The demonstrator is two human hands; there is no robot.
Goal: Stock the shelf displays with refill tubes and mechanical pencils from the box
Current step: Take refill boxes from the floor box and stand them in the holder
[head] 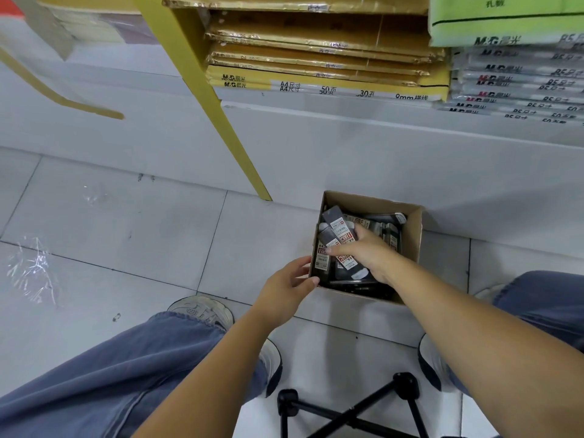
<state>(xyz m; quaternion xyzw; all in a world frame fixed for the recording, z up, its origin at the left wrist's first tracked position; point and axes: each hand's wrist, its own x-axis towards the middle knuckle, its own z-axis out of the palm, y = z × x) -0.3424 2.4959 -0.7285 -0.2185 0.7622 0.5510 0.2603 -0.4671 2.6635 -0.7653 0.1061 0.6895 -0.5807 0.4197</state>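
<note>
Refill tubes (336, 229) are being gripped by the right hand (363, 251); the cardboard box (410, 241) is being held by the left hand (284, 289).

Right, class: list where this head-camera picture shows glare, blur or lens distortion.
Head view: the wide lens slants the yellow post; glare glints on the gold packs and the floor's plastic wrap; the top-left corner is blurred; labels on the refill packs in the right hand, inside the box, read soft.

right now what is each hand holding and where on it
The right hand grips refill packs around their middle, inside the box. The left hand holds the box by its near left corner.
</note>
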